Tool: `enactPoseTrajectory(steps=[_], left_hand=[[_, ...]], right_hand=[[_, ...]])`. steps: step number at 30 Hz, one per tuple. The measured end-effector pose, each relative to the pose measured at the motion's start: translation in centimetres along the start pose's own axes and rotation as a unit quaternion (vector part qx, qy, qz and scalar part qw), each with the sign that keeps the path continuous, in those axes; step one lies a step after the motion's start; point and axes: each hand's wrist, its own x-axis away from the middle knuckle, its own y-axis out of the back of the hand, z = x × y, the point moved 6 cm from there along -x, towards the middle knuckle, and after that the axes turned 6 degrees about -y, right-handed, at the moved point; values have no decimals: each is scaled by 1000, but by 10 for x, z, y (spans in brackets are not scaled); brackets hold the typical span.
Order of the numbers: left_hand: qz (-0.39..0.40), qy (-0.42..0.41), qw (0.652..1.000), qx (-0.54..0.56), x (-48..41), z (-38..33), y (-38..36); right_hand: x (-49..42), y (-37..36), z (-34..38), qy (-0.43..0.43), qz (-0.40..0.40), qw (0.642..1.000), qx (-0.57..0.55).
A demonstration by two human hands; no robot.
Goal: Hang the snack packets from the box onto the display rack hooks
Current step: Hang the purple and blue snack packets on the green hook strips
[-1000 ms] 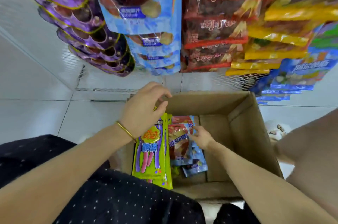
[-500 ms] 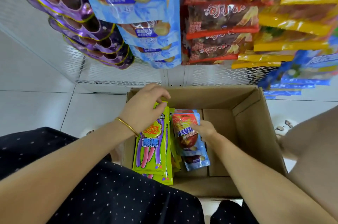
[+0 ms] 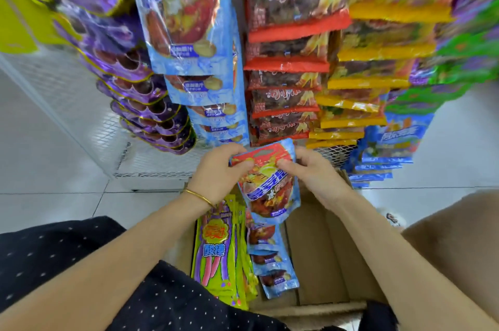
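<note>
A blue and red snack packet (image 3: 270, 190) hangs above the cardboard box (image 3: 329, 255), just below the rack. My left hand (image 3: 218, 168) pinches its top left corner and my right hand (image 3: 310, 168) pinches its top right corner. The hang hole at its top edge shows between my hands. More blue packets (image 3: 272, 263) and green-yellow candy packets (image 3: 218, 249) stand in the left part of the box. The display rack (image 3: 81, 104) of white mesh carries a column of matching blue packets (image 3: 194, 33) straight above.
Purple packets (image 3: 140, 93) hang at the left, red-brown packets (image 3: 286, 60) in the middle, yellow packets (image 3: 378, 60) and more blue packets (image 3: 388, 147) at the right. White tiled floor lies on both sides. My knees frame the box.
My right hand lifted a blue packet out of the box. My left hand let go of the green packets and took the blue packet's top. The view tilted up toward the rack.
</note>
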Motion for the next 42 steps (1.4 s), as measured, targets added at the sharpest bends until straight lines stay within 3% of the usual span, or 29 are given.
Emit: enactPoseTrajectory(steps=[3,7,12,16,19,23,27,42], left_hand=[[-29,-39,998,32,-2,-30,39],[-56,-113,992,25,0,-89,104],[-252,-227,937,-83,-11,-167,216],[-329,-230,915,-51,-62,-200,276],[-317,-181,931,-28,-104,-200,290],[-300,-156,938,-79,-127,-198,292],[-297,-151,937,-103,-128,-198,289],[-271,-131,953,-12,-128,-193,287]], right_hand=[[25,-4,55,167,-113,978,45],[63,-12,140,361,-198,909,68],[82,-21,231,471,-246,833,154],[65,-31,290,486,-252,822,154],[50,-41,322,497,-284,807,144],[28,-55,349,507,-306,787,173],[13,-56,357,500,-311,792,162],[6,-56,350,470,-300,820,132]])
